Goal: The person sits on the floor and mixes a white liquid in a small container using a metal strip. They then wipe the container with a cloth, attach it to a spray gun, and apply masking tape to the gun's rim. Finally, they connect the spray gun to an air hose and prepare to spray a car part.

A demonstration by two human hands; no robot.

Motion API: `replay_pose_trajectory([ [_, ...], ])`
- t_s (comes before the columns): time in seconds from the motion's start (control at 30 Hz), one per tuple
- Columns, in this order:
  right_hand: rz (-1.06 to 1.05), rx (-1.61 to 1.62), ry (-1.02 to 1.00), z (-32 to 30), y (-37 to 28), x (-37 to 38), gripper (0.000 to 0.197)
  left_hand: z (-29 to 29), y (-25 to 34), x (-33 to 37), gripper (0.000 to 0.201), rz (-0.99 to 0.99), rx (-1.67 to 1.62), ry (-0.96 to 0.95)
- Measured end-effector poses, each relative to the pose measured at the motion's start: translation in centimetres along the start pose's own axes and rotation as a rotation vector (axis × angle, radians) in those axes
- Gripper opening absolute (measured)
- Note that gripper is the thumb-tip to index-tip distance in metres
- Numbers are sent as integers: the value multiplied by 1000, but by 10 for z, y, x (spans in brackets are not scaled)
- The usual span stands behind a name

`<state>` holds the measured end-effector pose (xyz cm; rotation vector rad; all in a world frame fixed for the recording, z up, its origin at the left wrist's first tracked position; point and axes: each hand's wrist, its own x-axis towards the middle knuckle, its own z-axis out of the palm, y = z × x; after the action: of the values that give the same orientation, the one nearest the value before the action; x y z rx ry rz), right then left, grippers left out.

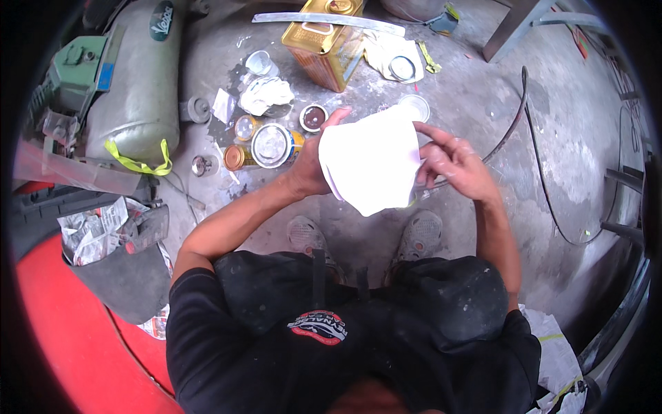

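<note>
A bright white folded paper [369, 159], with more than one layer showing at its lower left edge, is held up in front of me. My left hand [312, 165] is closed on its left side, thumb up at the top edge and the other fingers hidden behind. On the opposite edge, my right hand [455, 165] pinches the paper with bent fingers. Below and left of the paper stands an open-topped can with a pale lid [272, 145]. Beside it are an amber-lidded can [236, 157] and a small round tin with dark brown contents [314, 117].
A gold rectangular tin [324, 52] stands ahead, a pale flat strip [327, 23] across its top. Crumpled white cloth [265, 95] and a clear plastic cup [261, 64] lie nearby. A grey tank [138, 76] is at left; a black hose [527, 96] runs along the right floor.
</note>
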<state>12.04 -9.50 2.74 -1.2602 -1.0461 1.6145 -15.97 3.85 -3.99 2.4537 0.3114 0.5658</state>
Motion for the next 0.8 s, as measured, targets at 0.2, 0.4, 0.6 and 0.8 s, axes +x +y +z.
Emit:
replay_pose_trajectory([
  [0.2, 2, -184, 113, 28, -8, 6, 54, 16, 3, -12, 74, -46, -11, -117],
  [0.4, 17, -183, 175, -14, 18, 10, 61, -2, 19, -18, 63, -14, -37, -160],
  [0.6, -13, -784, 577, -76, 172, 68, 96, 7, 8, -31, 68, -487, -545, -45],
  [0.8, -115, -490, 711, -37, 167, 126, 94, -12, 19, -13, 74, -155, -342, 74],
])
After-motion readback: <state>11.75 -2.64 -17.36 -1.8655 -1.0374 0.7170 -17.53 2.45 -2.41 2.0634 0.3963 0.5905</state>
